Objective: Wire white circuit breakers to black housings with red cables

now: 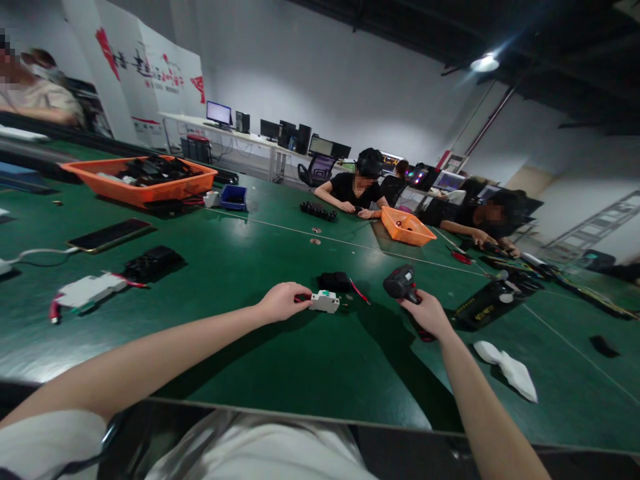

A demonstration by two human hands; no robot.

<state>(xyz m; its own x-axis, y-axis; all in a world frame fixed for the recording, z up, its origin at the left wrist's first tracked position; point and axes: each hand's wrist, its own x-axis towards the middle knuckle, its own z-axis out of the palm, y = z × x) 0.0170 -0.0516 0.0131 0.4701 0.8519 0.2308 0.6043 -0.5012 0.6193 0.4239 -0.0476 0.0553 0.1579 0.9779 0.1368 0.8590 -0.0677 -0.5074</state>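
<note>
My left hand [283,301] is closed around the red-wired end of a small white circuit breaker [325,301] lying on the green table [280,360]. A black module [334,281] with a red wire lies just behind it. My right hand [429,313] is wrapped round the grip of a black electric screwdriver [401,283], held a little above the table to the right of the breaker.
At left lie another white breaker [87,291], a black block [150,262] and a phone [110,235]. An orange crate [140,179] and a blue bin [233,197] stand behind. Two people work opposite, beside an orange tray [405,227]. A white cloth [510,369] and a black tool case [487,301] lie at right.
</note>
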